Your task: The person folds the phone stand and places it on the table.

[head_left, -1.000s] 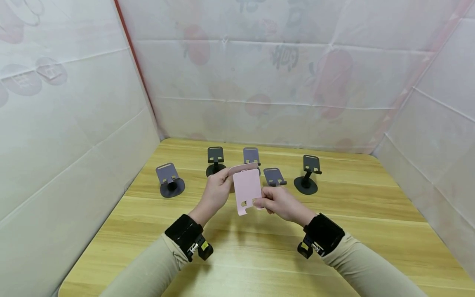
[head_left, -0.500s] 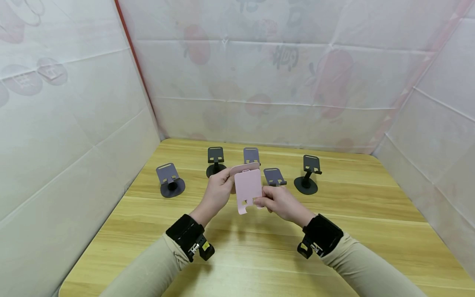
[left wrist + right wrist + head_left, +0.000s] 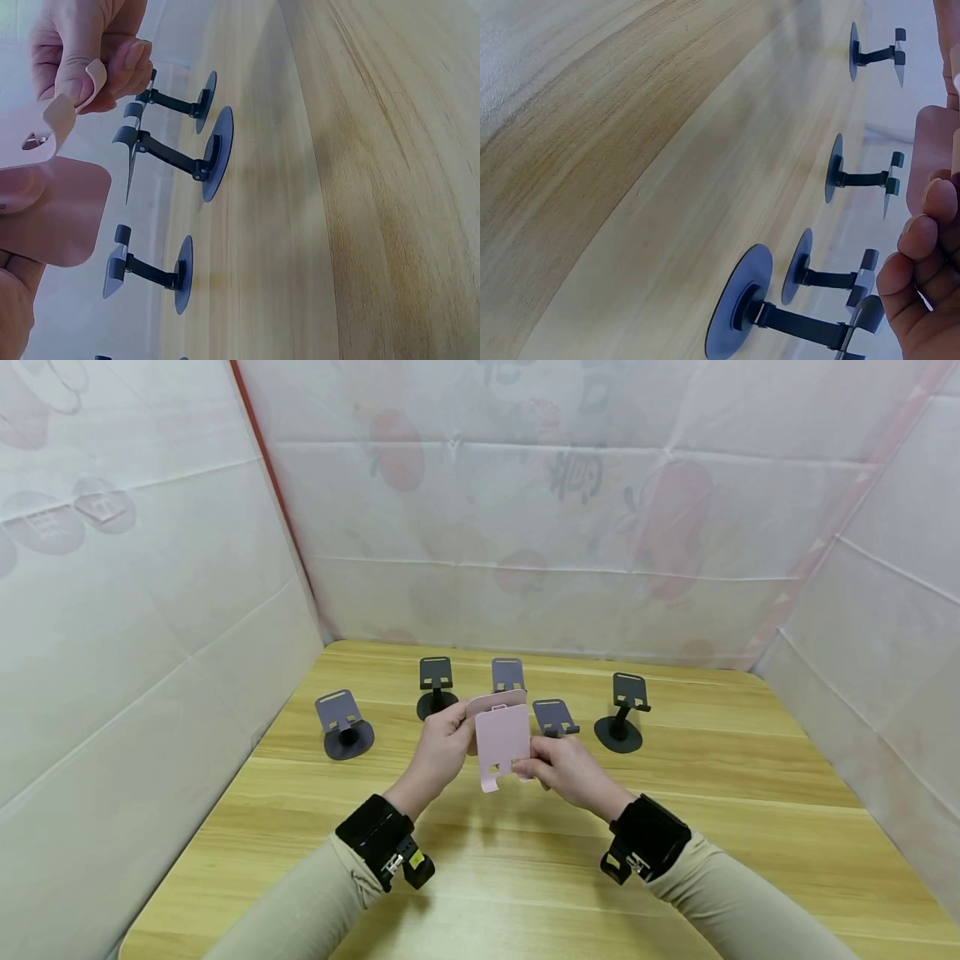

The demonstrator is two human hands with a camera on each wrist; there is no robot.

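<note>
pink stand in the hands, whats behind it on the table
Behind the pink stand, gripped by the left hand and right hand, stand dark stands; one is partly covered by it. The table directly behind the panel is hidden.

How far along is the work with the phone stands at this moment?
Done: five dark stands stand unfolded in a row on the table. In hand: the pink stand, held above the table by the left hand and right hand. Left: it is not yet set down.
</note>
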